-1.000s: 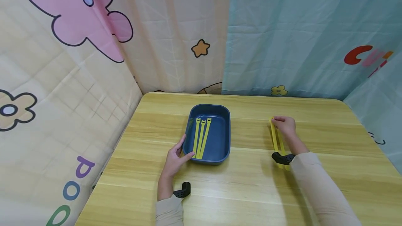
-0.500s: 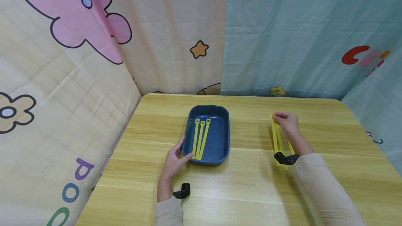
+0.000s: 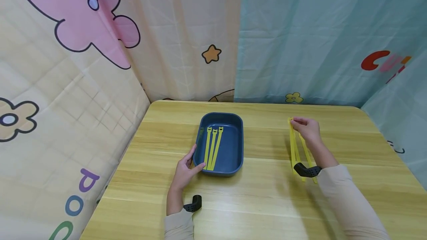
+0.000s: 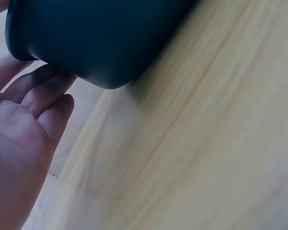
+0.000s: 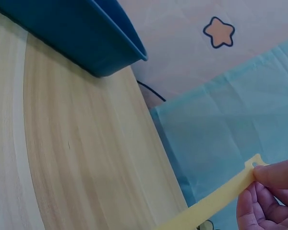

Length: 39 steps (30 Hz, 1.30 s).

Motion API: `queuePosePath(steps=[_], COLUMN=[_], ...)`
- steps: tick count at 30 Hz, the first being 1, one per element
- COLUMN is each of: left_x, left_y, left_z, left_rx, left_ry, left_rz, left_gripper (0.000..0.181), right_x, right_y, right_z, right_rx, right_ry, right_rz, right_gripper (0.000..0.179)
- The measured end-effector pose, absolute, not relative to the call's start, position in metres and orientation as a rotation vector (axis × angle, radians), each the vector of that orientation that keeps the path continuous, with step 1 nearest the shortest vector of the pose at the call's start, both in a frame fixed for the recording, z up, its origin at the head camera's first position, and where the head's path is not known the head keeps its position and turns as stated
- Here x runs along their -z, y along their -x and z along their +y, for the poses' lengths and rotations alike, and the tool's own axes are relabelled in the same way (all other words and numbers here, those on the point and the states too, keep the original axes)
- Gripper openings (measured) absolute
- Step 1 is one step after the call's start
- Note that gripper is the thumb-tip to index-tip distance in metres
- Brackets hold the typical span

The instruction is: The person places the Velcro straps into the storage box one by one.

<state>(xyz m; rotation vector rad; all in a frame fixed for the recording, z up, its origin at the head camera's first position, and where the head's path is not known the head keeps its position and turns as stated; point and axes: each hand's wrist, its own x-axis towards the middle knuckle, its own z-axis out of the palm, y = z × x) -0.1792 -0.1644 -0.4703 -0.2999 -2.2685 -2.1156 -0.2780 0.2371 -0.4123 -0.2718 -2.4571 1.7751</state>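
A dark blue plastic tray (image 3: 235, 155) stands left of the table's middle. Inside it, 3 yellow cable ties (image 3: 213, 147) lie side by side, slotted heads toward the back. My left hand (image 3: 184, 170) holds the tray's near left corner, thumb at the rim and fingers along the outer wall (image 4: 101, 43). At the right, my right hand (image 3: 307, 129) pinches one yellow cable tie (image 3: 292, 142) by its slotted head, between thumb and fingertips (image 5: 269, 175). Its strap slants down toward the tabletop. Further yellow cable ties (image 3: 307, 155) lie beneath that hand, partly covered by hand and wrist camera.
The wooden table (image 3: 260, 203) carries the tray and ties. Behind it hangs a printed curtain (image 3: 283, 47), close to the back edge. Another printed cloth (image 3: 66, 121) borders the left side. Black wrist cameras (image 3: 193, 203) sit on both wrists.
The right hand has lifted slightly and moved a little right, raising the pinched cable tie by its head. More of the ties beneath now shows. The left hand and tray stay put.
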Motion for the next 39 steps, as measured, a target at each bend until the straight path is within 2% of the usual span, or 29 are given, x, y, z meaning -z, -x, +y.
queuePosePath(steps=[20, 24, 31, 35, 39], left_x=[0.472, 0.472, 0.472, 0.472, 0.472], left_y=[0.178, 0.178, 0.179, 0.179, 0.18], left_z=[-0.165, -0.165, -0.165, -0.165, -0.165], left_rx=[2.11, 2.115, 2.105, 2.11, 2.109], left_ry=[0.322, 0.315, 0.329, 0.32, 0.318], left_rz=[-2.255, -2.255, -2.257, -2.253, -2.258], left_gripper=[0.069, 0.07, 0.069, 0.069, 0.069], right_x=[0.384, 0.377, 0.364, 0.36, 0.355], right_y=[0.26, 0.257, 0.251, 0.249, 0.246], right_z=[0.225, 0.222, 0.213, 0.208, 0.202], right_rx=[-1.778, -1.81, -1.929, -2.021, -2.059], right_ry=[0.197, 0.145, 0.145, 0.14, 0.091], right_rz=[-2.416, -2.36, -2.161, -2.004, -1.902], right_gripper=[0.046, 0.039, 0.017, 0.013, 0.018])
